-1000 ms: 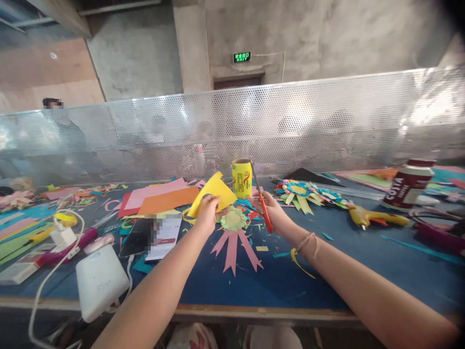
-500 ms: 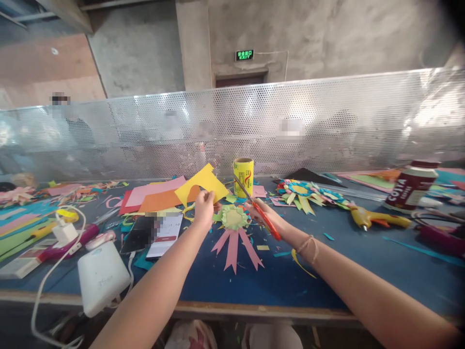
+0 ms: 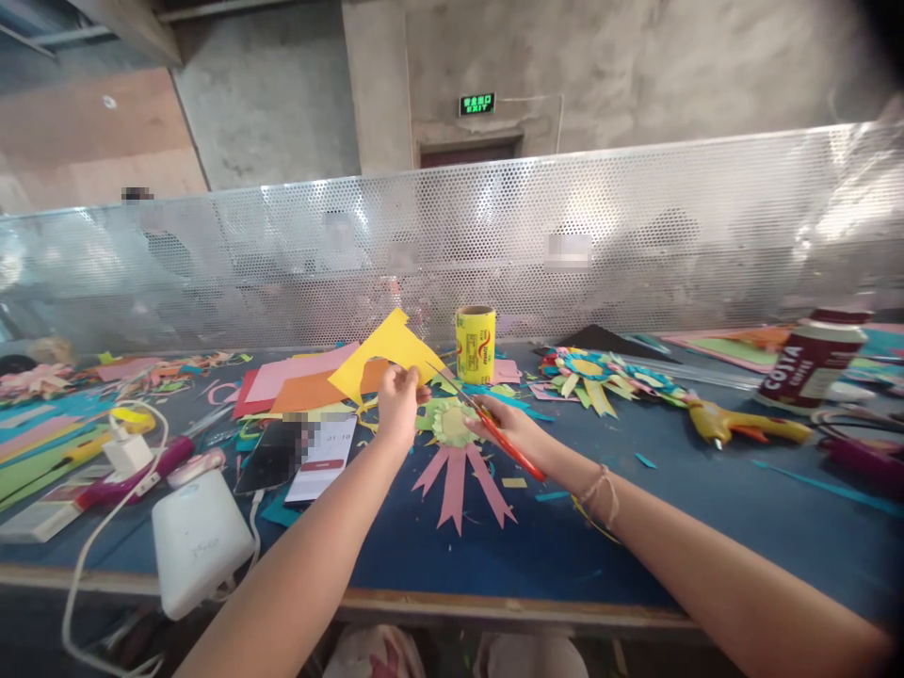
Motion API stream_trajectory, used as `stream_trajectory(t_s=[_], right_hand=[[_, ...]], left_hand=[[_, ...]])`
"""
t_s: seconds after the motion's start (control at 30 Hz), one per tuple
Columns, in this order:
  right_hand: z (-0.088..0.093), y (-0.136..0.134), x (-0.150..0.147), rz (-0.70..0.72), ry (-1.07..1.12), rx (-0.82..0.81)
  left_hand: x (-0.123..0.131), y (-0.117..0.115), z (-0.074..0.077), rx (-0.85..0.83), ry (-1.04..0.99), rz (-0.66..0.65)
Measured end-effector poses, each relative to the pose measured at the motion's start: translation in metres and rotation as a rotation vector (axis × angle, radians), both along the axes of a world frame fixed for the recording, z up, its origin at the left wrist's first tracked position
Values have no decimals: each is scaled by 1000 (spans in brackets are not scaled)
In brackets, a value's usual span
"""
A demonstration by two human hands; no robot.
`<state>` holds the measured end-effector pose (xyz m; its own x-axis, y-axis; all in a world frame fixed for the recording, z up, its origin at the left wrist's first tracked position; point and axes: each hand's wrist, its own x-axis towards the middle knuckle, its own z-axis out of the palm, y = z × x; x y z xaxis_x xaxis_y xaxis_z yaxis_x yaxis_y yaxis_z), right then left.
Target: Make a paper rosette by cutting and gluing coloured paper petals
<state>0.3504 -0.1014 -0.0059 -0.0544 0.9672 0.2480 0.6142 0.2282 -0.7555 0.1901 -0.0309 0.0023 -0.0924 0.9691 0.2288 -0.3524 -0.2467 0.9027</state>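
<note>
In my left hand is a yellow sheet of paper with a rounded piece cut out of its lower edge, pinched between thumb and fingers. My right hand grips red-handled scissors, whose blades point up and left toward the sheet's right corner. Whether the blades touch the paper, I cannot tell. Below and between the hands lies a paper rosette with a pale green ruffled top and pink ribbon tails. Just behind it a yellow tape roll stands upright.
Pink and orange sheets, two phones and a white power bank are at left. Finished rosettes, a yellow glue gun and a Costa bottle stand right. A perforated metal screen closes the back.
The scissors have moved left and down, bringing their blades close to the yellow paper's right corner. My left hand has tilted the sheet slightly and shifted it a little left.
</note>
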Motion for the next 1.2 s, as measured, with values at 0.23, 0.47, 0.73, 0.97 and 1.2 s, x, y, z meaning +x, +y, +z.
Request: stream_trajectory(t_s=[0.23, 0.47, 0.73, 0.97, 1.2], right_hand=[[3, -4, -4, 32, 1, 10], [5, -5, -8, 21, -5, 28], [6, -7, -9, -7, -49, 31], [4, -7, -10, -22, -70, 81], [0, -3, -7, -11, -93, 141]], left_hand=[[6, -8, 1, -6, 87, -24], [7, -11, -2, 30, 108, -78], [8, -15, 0, -3, 43, -99], [8, -15, 3, -38, 14, -116], [8, -14, 3, -55, -5, -134]])
